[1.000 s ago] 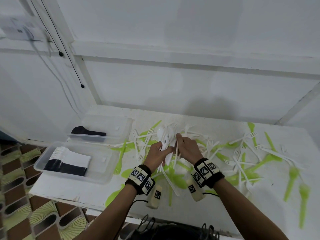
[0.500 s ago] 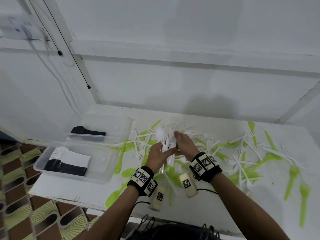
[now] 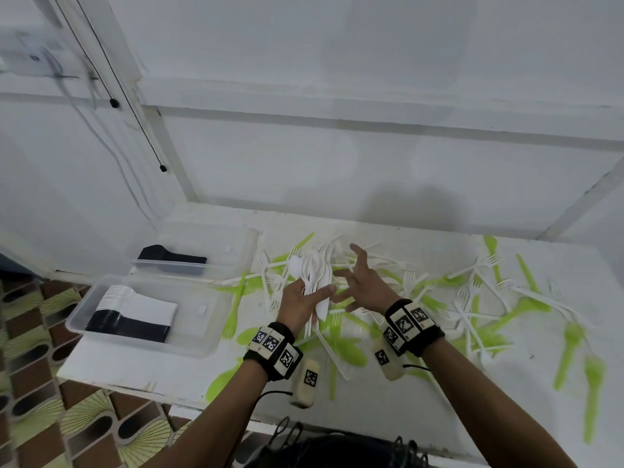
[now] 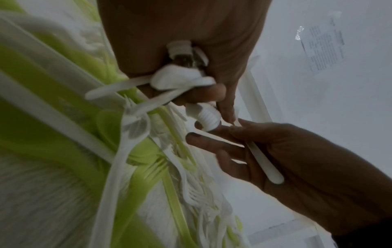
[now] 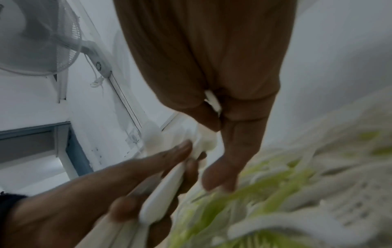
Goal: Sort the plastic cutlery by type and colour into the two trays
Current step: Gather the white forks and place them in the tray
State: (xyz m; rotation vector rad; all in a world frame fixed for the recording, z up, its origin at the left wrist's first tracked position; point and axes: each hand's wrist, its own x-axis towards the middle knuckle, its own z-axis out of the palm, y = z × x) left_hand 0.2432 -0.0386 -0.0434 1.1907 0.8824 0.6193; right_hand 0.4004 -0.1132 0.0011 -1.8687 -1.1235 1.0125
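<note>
Two clear trays are sitting at the left end of the white table. The near tray is holding two stacks, one white and one black, side by side. The far tray, just behind it, is holding one stack of black cutlery. To the right of the near tray, loose white forks and green forks are lying crossed over each other across the table; the pile is too tangled to count.

Right of the near tray, the left hand is gripping a bundle of white spoons, bowls pointing away from the person, thumb laid across the handles and fingers curled beneath. The number in the bundle cannot be told; the wrist views are blurred. The bundle is sitting above the scattered pile, clear of both trays.

Further right, the right hand is hovering just beside the bundle, fingers spread apart and relaxed. The left wrist view shows one white handle lying across those fingers; whether they are pinching it cannot be told.

Each wrist is wearing one black band with square printed markers. A white wall is standing behind the table, and patterned floor tiles are showing left of the near tray.
</note>
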